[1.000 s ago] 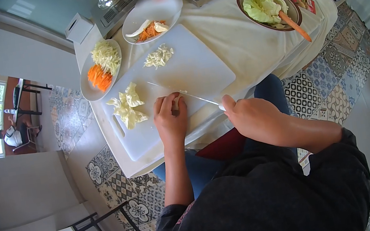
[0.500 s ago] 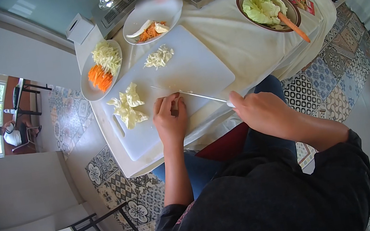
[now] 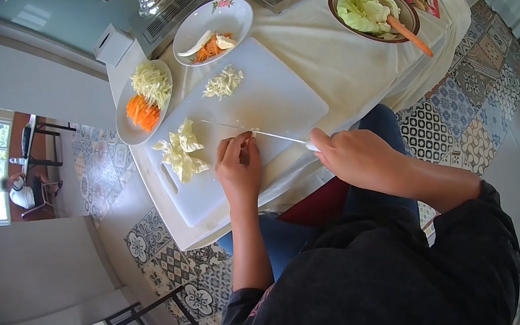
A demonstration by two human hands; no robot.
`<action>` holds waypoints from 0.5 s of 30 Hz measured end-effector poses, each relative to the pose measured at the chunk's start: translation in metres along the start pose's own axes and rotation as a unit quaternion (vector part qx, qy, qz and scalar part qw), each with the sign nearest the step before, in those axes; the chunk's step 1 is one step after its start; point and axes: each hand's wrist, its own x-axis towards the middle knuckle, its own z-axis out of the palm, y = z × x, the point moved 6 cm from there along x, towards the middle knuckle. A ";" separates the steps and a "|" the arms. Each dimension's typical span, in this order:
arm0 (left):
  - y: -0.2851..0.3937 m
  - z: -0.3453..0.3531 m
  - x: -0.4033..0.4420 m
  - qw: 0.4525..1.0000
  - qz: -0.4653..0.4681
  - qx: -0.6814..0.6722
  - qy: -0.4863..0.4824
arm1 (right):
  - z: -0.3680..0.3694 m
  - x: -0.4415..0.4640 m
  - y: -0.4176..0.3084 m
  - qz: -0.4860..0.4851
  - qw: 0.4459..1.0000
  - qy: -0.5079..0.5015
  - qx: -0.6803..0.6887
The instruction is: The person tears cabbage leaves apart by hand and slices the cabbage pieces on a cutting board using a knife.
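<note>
Right hand (image 3: 355,153) around knife handle (image 3: 312,146)

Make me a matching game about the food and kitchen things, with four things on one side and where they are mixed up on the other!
Things:
1. Knife
2. Whole carrot
3. Orange shreds
4. Cutting board

Places:
A. On a plate, next to pale shreds
B. Under the leafy pieces
C. In the right hand
D. Poking out over the brown rim of a bowl

Right pairs: 1-C, 2-D, 3-A, 4-B
</note>
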 end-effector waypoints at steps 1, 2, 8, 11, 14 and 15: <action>0.000 0.000 0.000 1.000 0.005 -0.001 0.003 | 0.000 0.000 0.001 0.000 1.000 -0.001 0.002; 0.000 0.000 0.000 1.000 0.006 -0.001 0.003 | 0.001 0.000 0.001 0.000 1.000 -0.003 0.005; 0.001 0.000 0.000 1.000 0.000 0.000 -0.001 | 0.000 0.002 0.000 0.005 1.000 -0.024 0.015; 0.001 0.000 0.000 1.000 -0.004 0.002 -0.002 | 0.003 0.003 0.000 0.007 0.999 -0.031 0.028; 0.001 0.001 0.001 1.000 0.008 0.002 0.006 | 0.004 0.003 -0.001 0.013 0.999 -0.039 0.024; 0.001 0.001 0.001 1.000 0.010 0.004 0.007 | 0.005 0.004 -0.002 0.014 0.999 -0.044 0.022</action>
